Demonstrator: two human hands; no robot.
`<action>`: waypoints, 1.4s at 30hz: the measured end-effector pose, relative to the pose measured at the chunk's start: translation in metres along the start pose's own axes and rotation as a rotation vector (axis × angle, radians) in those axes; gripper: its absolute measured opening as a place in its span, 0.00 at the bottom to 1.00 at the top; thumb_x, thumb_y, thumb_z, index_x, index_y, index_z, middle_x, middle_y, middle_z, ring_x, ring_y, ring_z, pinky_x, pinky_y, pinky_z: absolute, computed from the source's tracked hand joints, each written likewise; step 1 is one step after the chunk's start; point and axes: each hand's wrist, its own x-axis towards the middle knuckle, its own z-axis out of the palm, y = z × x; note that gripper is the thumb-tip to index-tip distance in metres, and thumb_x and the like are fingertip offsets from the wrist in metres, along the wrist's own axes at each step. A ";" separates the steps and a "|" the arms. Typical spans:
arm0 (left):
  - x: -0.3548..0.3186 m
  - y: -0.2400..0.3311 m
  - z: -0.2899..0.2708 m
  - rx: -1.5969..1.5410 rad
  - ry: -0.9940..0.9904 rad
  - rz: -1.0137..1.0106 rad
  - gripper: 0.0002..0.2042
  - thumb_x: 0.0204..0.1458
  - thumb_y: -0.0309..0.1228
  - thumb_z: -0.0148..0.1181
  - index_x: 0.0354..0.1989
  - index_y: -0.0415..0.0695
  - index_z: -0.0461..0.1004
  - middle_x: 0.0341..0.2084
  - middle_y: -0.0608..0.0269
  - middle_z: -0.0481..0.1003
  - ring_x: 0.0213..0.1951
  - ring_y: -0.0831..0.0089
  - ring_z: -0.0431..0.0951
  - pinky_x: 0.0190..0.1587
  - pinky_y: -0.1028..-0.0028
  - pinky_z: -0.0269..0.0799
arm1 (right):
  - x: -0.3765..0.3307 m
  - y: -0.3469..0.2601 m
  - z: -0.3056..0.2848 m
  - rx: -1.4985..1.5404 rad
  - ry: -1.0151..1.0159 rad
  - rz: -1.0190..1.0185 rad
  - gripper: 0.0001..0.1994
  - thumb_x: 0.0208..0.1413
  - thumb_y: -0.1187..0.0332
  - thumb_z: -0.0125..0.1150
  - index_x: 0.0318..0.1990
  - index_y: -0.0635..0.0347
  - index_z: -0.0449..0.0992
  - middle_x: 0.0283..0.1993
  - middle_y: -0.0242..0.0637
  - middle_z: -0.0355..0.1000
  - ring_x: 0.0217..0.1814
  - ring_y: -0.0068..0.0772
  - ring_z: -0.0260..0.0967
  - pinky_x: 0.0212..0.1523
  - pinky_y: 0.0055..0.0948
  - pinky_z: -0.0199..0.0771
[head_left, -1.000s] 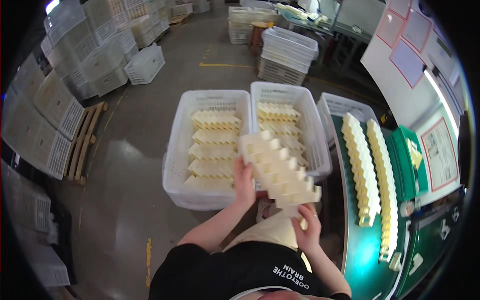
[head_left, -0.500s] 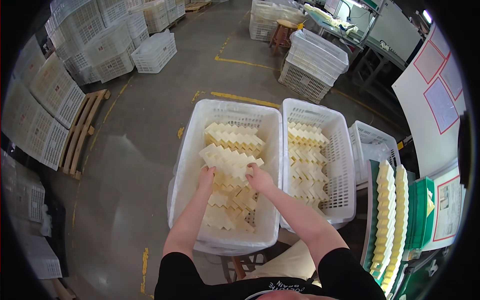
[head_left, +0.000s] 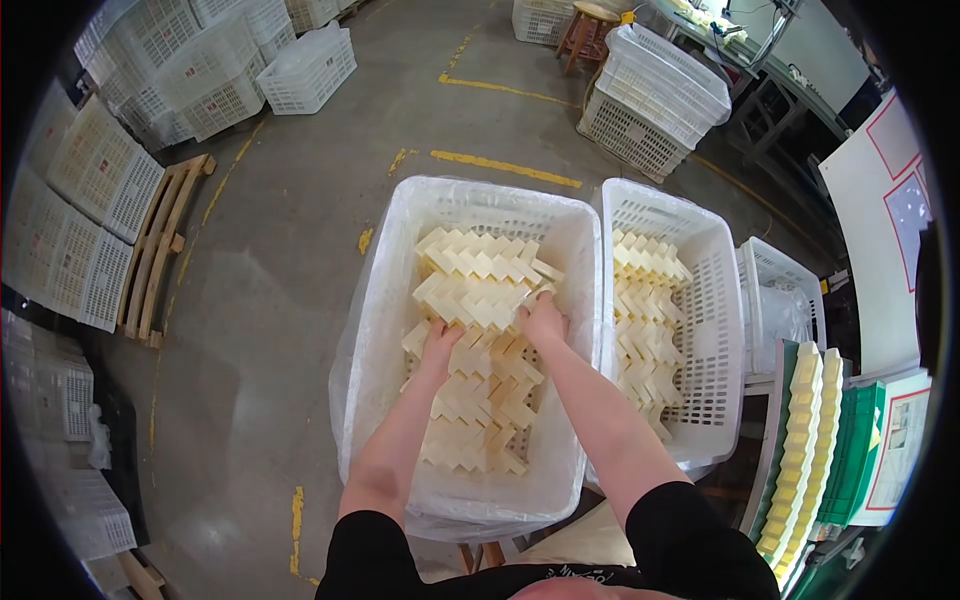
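Note:
In the lined white plastic basket [head_left: 590,400] before me, several rows of cream-coloured angular blocks [head_left: 465,400] lie stacked in zigzag lines. Both my hands reach inside it. My left hand [head_left: 440,345] closes on the near left part of one zigzag row of cream blocks [head_left: 470,300]. At that row's right end, my right hand [head_left: 543,320] grips it with curled fingers. The row sits close against another row behind it; whether it rests fully on the blocks below cannot be made out.
A second white basket [head_left: 715,390] with similar rows stands right of mine, a smaller crate [head_left: 790,270] beyond it. Two long cream strips [head_left: 800,450] lie on a bench beside a green bin [head_left: 855,450]. Stacked crates and a wooden pallet [head_left: 165,250] line the left.
My hands have carried the row of blocks farther back and slightly right within the basket, close to the rear row. The whole view has shifted a little.

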 end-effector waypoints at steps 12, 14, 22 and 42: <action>-0.011 0.006 0.024 -0.040 0.061 -0.079 0.26 0.47 0.30 0.60 0.58 0.45 0.65 0.44 0.68 0.69 0.42 0.79 0.67 0.42 0.77 0.62 | -0.029 0.010 -0.022 -0.037 -0.147 -0.103 0.49 0.49 0.43 0.62 0.71 0.57 0.43 0.70 0.54 0.51 0.73 0.52 0.45 0.70 0.45 0.45; -0.003 0.001 0.030 -0.118 0.107 -0.021 0.26 0.46 0.29 0.62 0.56 0.46 0.65 0.49 0.63 0.68 0.49 0.73 0.68 0.50 0.72 0.64 | -0.032 0.030 -0.030 0.050 0.036 -0.195 0.46 0.51 0.47 0.62 0.70 0.59 0.46 0.68 0.56 0.55 0.71 0.52 0.52 0.69 0.44 0.51; -0.049 0.028 0.083 0.915 0.183 0.874 0.26 0.41 0.23 0.62 0.53 0.46 0.67 0.56 0.55 0.66 0.61 0.55 0.62 0.64 0.58 0.55 | -0.240 0.127 -0.187 0.412 -0.369 -0.506 0.15 0.60 0.63 0.59 0.51 0.58 0.76 0.46 0.41 0.77 0.48 0.33 0.75 0.50 0.30 0.72; 0.013 0.012 0.203 2.276 -0.338 0.583 0.22 0.54 0.45 0.56 0.57 0.55 0.70 0.55 0.65 0.69 0.60 0.64 0.65 0.66 0.48 0.50 | -0.447 0.340 -0.164 0.974 -0.027 0.258 0.13 0.62 0.67 0.56 0.48 0.68 0.76 0.38 0.39 0.78 0.42 0.27 0.75 0.45 0.25 0.74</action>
